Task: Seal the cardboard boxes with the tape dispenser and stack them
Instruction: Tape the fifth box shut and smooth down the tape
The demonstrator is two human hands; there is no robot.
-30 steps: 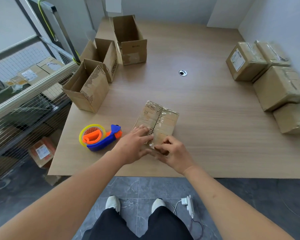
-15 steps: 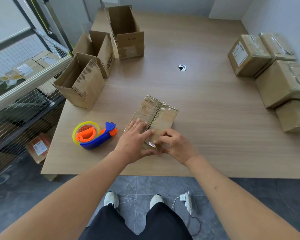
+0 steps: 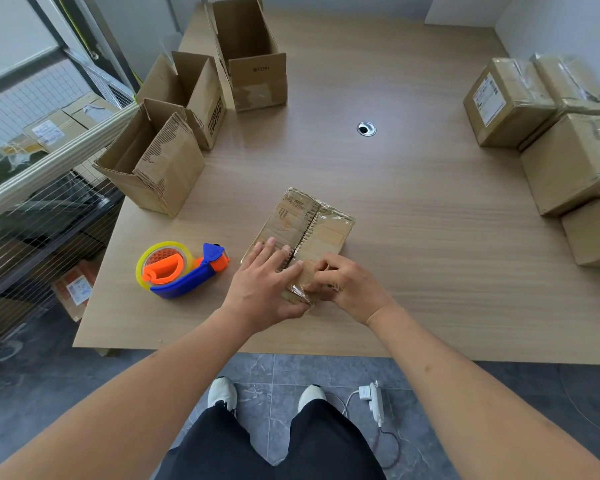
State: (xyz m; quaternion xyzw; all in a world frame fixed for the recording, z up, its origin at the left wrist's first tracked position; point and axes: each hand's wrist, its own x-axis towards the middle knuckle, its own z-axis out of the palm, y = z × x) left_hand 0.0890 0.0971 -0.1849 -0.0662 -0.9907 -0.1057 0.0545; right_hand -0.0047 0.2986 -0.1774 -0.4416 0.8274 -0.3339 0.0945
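A small closed cardboard box (image 3: 302, 230) lies near the front of the wooden table (image 3: 413, 209), its top flaps meeting in a dark seam. My left hand (image 3: 264, 282) presses flat on the left flap with straight fingers, thumb against the near edge. My right hand (image 3: 343, 284) has curled fingers at the box's near right corner, on shiny tape there. The tape dispenser (image 3: 179, 270), blue and orange with a yellow roll, lies on the table left of the box, untouched.
Three open cardboard boxes (image 3: 153, 164) (image 3: 194, 95) (image 3: 253, 53) stand at the table's left and back. Several sealed boxes (image 3: 568, 161) are grouped at the right edge. A cable hole (image 3: 365, 128) sits mid-table. A wire shelf rack (image 3: 32, 202) runs along the left.
My left hand has slid a little forward over the left flap and flattened. The right hand stays at the near right corner. The view has shifted slightly.
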